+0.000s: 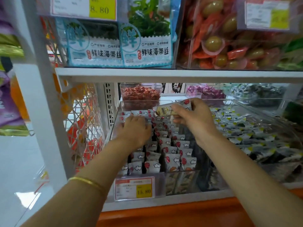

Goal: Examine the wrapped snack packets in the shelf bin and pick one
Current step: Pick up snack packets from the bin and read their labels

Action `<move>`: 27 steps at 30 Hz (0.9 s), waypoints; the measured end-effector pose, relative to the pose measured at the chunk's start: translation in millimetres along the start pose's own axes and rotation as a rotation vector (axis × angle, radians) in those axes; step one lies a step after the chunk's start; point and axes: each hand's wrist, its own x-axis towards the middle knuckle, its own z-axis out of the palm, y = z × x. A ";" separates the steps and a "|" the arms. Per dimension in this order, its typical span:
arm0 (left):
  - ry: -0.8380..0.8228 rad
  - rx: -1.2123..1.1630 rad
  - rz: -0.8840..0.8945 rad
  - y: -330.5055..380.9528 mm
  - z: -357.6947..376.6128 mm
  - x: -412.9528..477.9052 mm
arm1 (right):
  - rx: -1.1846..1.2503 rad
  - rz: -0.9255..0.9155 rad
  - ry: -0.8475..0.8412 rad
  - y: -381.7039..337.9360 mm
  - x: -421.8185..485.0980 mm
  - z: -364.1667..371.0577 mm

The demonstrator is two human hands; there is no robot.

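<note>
A clear plastic shelf bin (113,128) holds rows of small grey wrapped snack packets (170,154) printed with red dots and white clouds. My right hand (195,118) pinches one packet (170,109) lifted above the bin's far end, its yellowish back label facing me. My left hand (134,128) reaches into the far left of the bin, palm down, fingers among the packets; the fingertips are hidden, so whether they grip anything does not show. A gold bangle sits on the left forearm.
A price tag reading 15.80 (134,188) fronts the bin. To the right lies a bin of dark packets with yellow marks (246,133). Behind stand tubs of red (141,94) and purple (205,91) sweets. Seaweed bags (146,46) fill the shelf above. An orange ledge (164,215) runs below.
</note>
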 end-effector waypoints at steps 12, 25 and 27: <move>-0.218 0.352 0.049 -2.9 -0.8 1.1 | -0.290 -0.114 -0.129 3.4 42.8 37.9; -0.267 0.518 0.084 9.7 -15.9 -35.0 | -0.819 -0.314 -0.456 21.6 65.9 93.8; -0.212 0.638 0.054 10.4 -20.2 -41.3 | -0.938 -0.343 -0.523 27.1 64.7 98.2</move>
